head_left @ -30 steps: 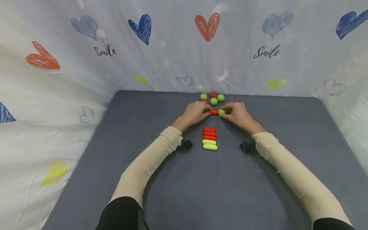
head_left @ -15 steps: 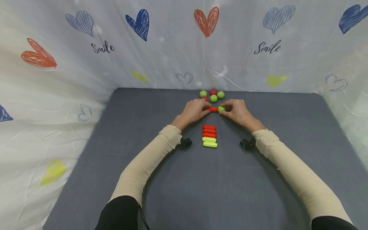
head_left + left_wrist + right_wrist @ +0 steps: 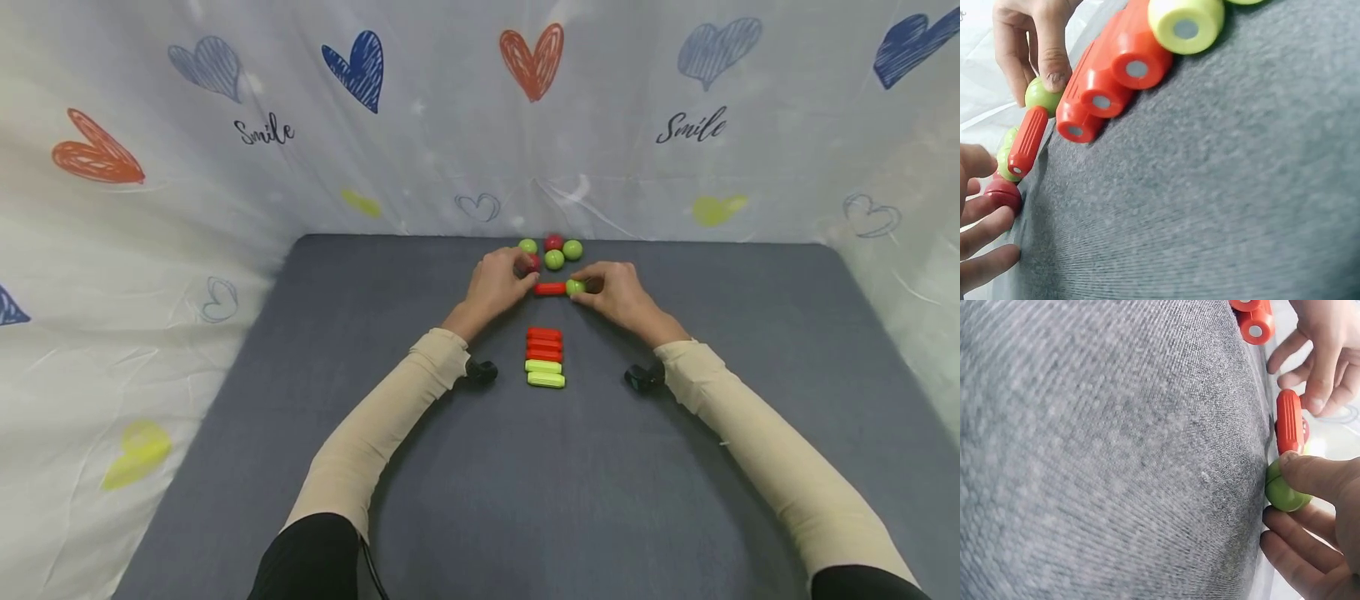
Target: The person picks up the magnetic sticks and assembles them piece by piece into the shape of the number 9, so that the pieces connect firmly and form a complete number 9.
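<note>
My right hand (image 3: 621, 293) pinches a green ball (image 3: 575, 287) between thumb and fingers. A red ribbed stick (image 3: 551, 289) with a metal disc on its free end points left from that ball, end against it. My left hand (image 3: 495, 283) is off the stick, its fingers spread around a dark red ball (image 3: 1004, 195) just behind the stick's free end. In the left wrist view the fingertips (image 3: 1004, 217) lie right at that ball's side.
Behind the hands sit green balls (image 3: 573, 250) and another red ball (image 3: 553, 242), near the table's far edge. Nearer the person, a row of red sticks (image 3: 544, 334) and yellow-green sticks (image 3: 546, 380) lies side by side on the grey table (image 3: 480, 467). A heart-printed curtain (image 3: 420, 150) hangs behind.
My left hand has let go of the red stick and moved back and slightly left to the dark red ball. The right hand keeps its pinch on the green ball.
</note>
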`<state>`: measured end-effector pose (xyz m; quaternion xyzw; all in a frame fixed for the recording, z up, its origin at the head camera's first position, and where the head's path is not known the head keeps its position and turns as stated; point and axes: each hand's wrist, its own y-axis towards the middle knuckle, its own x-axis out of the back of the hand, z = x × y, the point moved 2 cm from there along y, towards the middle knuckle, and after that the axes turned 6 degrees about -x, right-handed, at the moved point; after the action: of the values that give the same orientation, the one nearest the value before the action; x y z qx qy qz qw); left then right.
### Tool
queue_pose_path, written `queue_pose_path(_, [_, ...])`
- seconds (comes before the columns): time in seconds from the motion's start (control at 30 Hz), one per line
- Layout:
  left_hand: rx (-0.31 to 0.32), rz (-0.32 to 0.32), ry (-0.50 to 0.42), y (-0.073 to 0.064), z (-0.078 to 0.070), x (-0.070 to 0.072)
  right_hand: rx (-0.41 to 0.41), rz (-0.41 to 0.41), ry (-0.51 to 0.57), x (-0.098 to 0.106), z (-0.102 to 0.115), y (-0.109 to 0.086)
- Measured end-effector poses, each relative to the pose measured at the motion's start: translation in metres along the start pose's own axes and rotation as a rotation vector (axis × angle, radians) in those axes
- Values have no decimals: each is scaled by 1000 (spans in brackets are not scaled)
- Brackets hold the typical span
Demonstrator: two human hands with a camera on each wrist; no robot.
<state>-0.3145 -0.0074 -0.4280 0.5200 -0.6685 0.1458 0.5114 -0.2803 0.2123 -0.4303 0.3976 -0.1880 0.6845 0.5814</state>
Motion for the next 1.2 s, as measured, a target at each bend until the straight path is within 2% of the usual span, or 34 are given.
queue_pose_path(0.13, [43, -53, 2, 3, 4, -1, 0, -10, 11, -1, -2, -1])
queue_pose_path(0.27, [69, -60, -11, 7, 9, -4, 4, -11, 22, -2, -1, -1])
queue_pose_path(0.43, [71, -55, 13, 12, 11, -7, 2, -10, 40, -2, 1, -2])
queue_pose_path(0.7, [84, -41, 55, 20, 3, -13, -6, -22, 36, -1, -5, -1])
queue_pose_path(0.87, [100, -18, 85, 21, 0, -13, -10, -19, 39, -3, -6, -1])
queue_pose_path(1.2, [82, 12, 111, 23, -3, -15, -8, -34, 49, -1, -8, -1])
